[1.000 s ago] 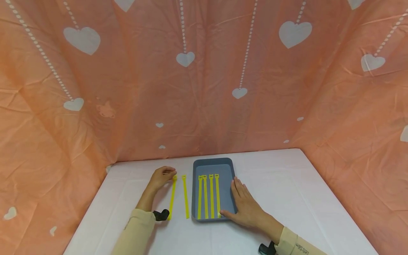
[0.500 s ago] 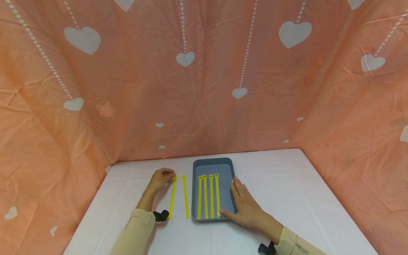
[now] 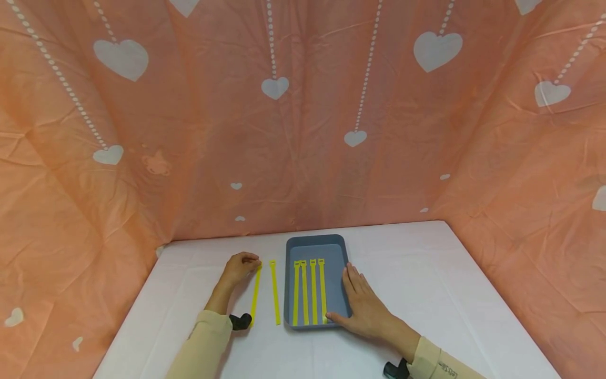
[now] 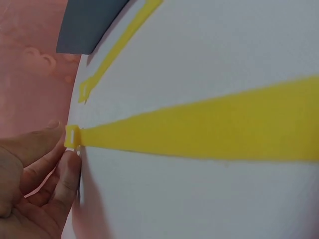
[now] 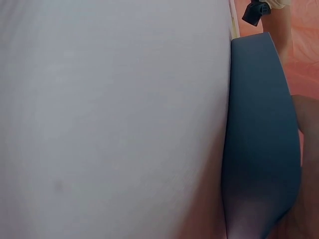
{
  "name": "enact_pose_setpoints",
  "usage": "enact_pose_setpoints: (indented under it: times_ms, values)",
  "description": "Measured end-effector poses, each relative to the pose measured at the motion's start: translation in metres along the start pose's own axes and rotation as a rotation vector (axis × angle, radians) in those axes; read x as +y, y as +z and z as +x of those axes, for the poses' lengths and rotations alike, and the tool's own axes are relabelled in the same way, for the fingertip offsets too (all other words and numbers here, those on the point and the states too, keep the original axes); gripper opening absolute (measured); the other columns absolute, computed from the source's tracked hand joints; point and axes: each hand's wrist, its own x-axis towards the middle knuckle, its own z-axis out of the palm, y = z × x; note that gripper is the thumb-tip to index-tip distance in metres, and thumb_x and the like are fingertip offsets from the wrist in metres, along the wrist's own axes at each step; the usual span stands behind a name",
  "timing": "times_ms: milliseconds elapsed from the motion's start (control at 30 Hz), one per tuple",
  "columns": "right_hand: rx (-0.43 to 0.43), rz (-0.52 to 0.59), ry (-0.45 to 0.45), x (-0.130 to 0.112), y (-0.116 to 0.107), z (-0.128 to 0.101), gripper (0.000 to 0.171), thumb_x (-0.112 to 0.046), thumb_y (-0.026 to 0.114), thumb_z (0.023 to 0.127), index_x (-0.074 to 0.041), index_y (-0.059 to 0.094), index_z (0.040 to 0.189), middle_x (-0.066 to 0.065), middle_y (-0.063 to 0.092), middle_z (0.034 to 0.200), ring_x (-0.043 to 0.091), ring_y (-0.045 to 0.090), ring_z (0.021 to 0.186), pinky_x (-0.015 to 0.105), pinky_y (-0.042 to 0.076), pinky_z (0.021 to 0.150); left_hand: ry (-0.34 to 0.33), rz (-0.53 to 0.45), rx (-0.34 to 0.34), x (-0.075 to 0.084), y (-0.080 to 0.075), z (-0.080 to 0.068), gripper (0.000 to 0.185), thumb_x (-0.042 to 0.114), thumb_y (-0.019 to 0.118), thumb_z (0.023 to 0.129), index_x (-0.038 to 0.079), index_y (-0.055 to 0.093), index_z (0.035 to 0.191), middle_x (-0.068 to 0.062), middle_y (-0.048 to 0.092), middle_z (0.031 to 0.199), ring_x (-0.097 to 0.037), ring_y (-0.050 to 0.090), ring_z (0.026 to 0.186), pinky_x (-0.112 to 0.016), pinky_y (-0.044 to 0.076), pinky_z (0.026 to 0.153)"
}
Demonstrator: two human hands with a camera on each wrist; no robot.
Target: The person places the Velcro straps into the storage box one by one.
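Observation:
My left hand [image 3: 240, 268] pinches the slotted head of a yellow hook-and-loop cable tie [image 3: 256, 297]. In the left wrist view, thumb and fingers close in on that head from both sides, and the strap [image 4: 224, 129] stretches back along the white cloth. To its right lies a second yellow cable tie [image 3: 275, 297], flat on the table. Several more ties [image 3: 314, 295] lie lengthwise in a grey-blue tray [image 3: 337, 305], heads at the far end. Along the tray's right side rests my right hand [image 3: 369, 310], fingers straight on the rim, thumb over the near right corner.
A white cloth covers the table [image 3: 426, 284]. Pink sheeting with white hearts [image 3: 303, 173] hangs behind it and on both sides. The tray's outer wall [image 5: 259, 124] fills the right part of the right wrist view. Black cameras [image 3: 396, 369] are strapped at both wrists.
My left hand has shifted slightly toward me, with the cable tie's head in its fingers. My right hand and the tray stay in place.

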Motion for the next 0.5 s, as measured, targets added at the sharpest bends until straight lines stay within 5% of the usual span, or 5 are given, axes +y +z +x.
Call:
enact_pose_setpoints:
  times_ms: [167, 500]
  values:
    - [0.003, -0.008, -0.007, 0.0003, 0.0003, 0.0001, 0.118, -0.074, 0.061, 0.097, 0.012, 0.019, 0.165, 0.030, 0.010, 0.176, 0.039, 0.010, 0.165, 0.054, 0.015, 0.133, -0.016, -0.005, 0.030, -0.0013, 0.0026, 0.0004, 0.021, 0.004, 0.075, 0.097, -0.011, 0.073, 0.113, -0.018, 0.075, 0.099, -0.017, 0.069, 0.088, -0.024, 0.054, 0.077]
    - [0.006, -0.017, -0.005, -0.0005, -0.0005, 0.0001, 0.118, -0.075, 0.060, 0.097, 0.013, 0.020, 0.165, 0.030, 0.011, 0.176, 0.039, 0.012, 0.165, 0.054, 0.016, 0.133, -0.049, -0.004, 0.019, -0.0018, 0.0027, 0.0002, 0.024, 0.005, 0.079, 0.096, -0.009, 0.072, 0.114, -0.019, 0.073, 0.104, -0.026, 0.070, 0.095, -0.030, 0.056, 0.082]
